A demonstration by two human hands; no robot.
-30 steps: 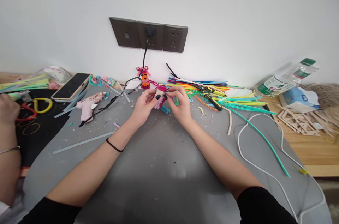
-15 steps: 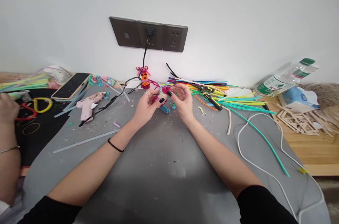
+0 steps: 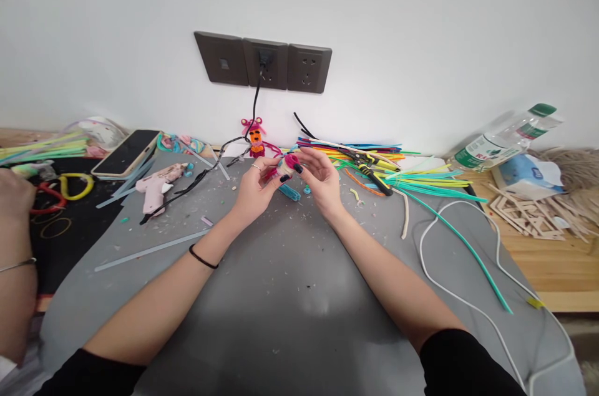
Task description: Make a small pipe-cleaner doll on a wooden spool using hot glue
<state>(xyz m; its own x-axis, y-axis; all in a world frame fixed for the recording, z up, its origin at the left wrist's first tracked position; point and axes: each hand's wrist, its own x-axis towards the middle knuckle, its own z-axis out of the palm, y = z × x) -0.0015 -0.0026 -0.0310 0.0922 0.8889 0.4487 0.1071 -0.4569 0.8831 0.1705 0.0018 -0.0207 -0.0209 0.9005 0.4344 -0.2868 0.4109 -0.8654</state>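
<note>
Both the left hand (image 3: 253, 193) and right hand (image 3: 324, 185) pinch a fuzzy pink-and-cream piece (image 3: 286, 165) over the worktop (image 3: 281, 315); it seems light, soft (easily squashed, probably) and best held gently around its sides.

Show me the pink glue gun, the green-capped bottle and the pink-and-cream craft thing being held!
Pink glue gun (image 3: 155, 189), head view: the upper handle.
Green-capped plastic bottle (image 3: 490, 146), head view: the label.
Pink-and-cream craft piece (image 3: 291, 163), head view: its pink end.

Both hands (image 3: 255, 191) (image 3: 324, 184) hold a fuzzy pink-cream piece (image 3: 287, 164).
</note>
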